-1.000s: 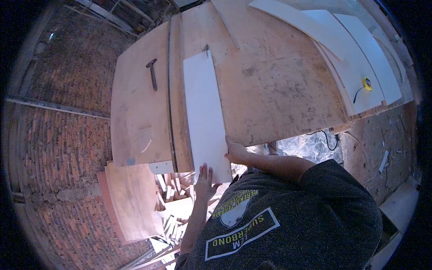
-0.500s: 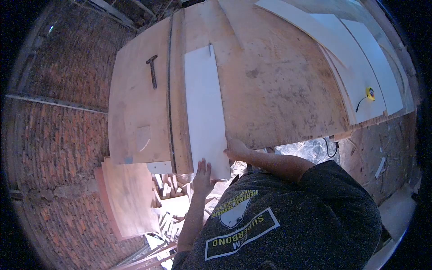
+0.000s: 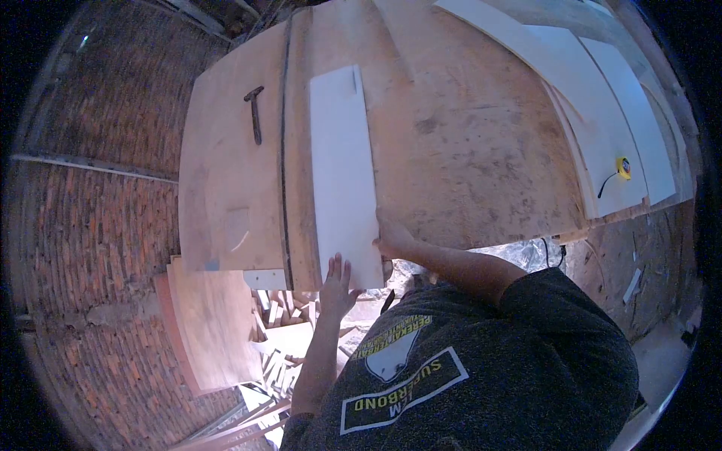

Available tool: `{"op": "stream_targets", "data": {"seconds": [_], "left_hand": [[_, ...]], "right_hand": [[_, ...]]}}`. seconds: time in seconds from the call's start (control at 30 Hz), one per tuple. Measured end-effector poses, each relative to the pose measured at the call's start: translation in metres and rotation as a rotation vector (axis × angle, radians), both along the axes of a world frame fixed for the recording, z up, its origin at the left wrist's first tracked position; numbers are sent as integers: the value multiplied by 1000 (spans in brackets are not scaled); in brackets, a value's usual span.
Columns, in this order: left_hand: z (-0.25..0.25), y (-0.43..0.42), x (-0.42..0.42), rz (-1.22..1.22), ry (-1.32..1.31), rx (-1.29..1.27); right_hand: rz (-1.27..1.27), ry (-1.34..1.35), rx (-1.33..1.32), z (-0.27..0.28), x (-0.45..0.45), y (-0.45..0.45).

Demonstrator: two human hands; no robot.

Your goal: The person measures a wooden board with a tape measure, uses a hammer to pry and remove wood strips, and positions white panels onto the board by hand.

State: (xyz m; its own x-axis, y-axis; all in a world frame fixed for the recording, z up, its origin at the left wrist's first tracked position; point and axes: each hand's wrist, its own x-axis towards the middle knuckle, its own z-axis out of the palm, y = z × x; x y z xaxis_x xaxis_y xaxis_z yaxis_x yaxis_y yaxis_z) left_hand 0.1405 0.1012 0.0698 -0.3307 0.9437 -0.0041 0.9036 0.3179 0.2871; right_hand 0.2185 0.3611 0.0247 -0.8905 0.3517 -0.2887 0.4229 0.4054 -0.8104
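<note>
A long white board (image 3: 343, 165) lies lengthwise on the plywood worktop (image 3: 466, 150), beside a dark slot that runs along the worktop. Its near end sticks out a little past the worktop's front edge. My left hand (image 3: 339, 289) is at that near end, fingers stretched flat on the white face and the palm at the end edge. Along the board's right edge, close to the front, my right hand (image 3: 394, 236) grips the side; some of its fingers are hidden. A hammer (image 3: 256, 115) rests on the worktop left of the slot.
White panels (image 3: 602, 113) lie at the right, with a yellow tape measure (image 3: 623, 167) on them. Wood offcuts (image 3: 282, 308) are piled below the front edge. Plywood sheets (image 3: 214, 323) lean near the brick wall (image 3: 98, 248) on the left. A cable (image 3: 553, 255) hangs at the front right.
The white board has slid a short way forward, away from me, along the worktop. Both my hands have moved forward slightly with it and keep their places on it.
</note>
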Motion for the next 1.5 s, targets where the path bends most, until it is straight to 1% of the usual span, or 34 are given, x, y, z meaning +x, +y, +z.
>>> {"op": "stream_targets", "data": {"seconds": [0.03, 0.1, 0.2, 0.3, 0.4, 0.5, 0.6, 0.67, 0.73, 0.9, 1.0, 1.1, 1.13, 1.17, 1.23, 1.27, 1.3, 1.4, 1.5], "left_hand": [[1, 3, -1, 10, 3, -34], [3, 7, -5, 28, 9, -100], [5, 15, -9, 24, 15, -86], [8, 24, -14, 48, 23, -163], [8, 35, -23, 63, 3, -170], [13, 45, -28, 74, -7, -194], [3, 49, -37, 46, 10, -144], [0, 53, -42, 66, 2, -168], [0, 58, -45, 84, -12, -191], [-3, 71, -56, 82, -18, -199], [-3, 78, -63, 81, -5, -208], [-2, 88, -70, 81, -27, -196], [-2, 91, -71, 93, -25, -204], [-1, 94, -72, 103, -21, -211], [1, 101, -76, 112, -9, -230], [2, 103, -78, 113, -2, -244], [3, 105, -80, 112, 4, -257], [6, 108, -81, 123, -16, -244], [8, 107, -80, 114, 24, -222]], "right_hand": [[2, 18, -4, -1, -1, 1], [-71, 127, -68, -2, -1, 2], [-8, 156, -40, -1, -2, 11], [-83, 146, -83, -3, -7, 13], [-122, 226, 163, -6, -20, 20], [-59, 12, -39, 8, -27, 35], [-82, 78, -31, 34, -30, 49], [-77, 111, 40, 17, -38, 51], [-82, 111, 44, 17, -42, 56], [-63, -3, -27, 21, -49, 69], [-119, -4, -30, 29, -56, 75], [-149, 312, 266, -18, -60, 79], [-142, 240, 124, 4, -59, 83], [-137, 169, -16, 54, -58, 92], [-136, 88, -154, 61, -66, 100], [-139, 79, -155, 28, -74, 99], [-144, 68, -155, 25, -77, 99], [-169, 44, -67, 19, -74, 96], [-144, 207, 138, 19, -44, 73]]}}
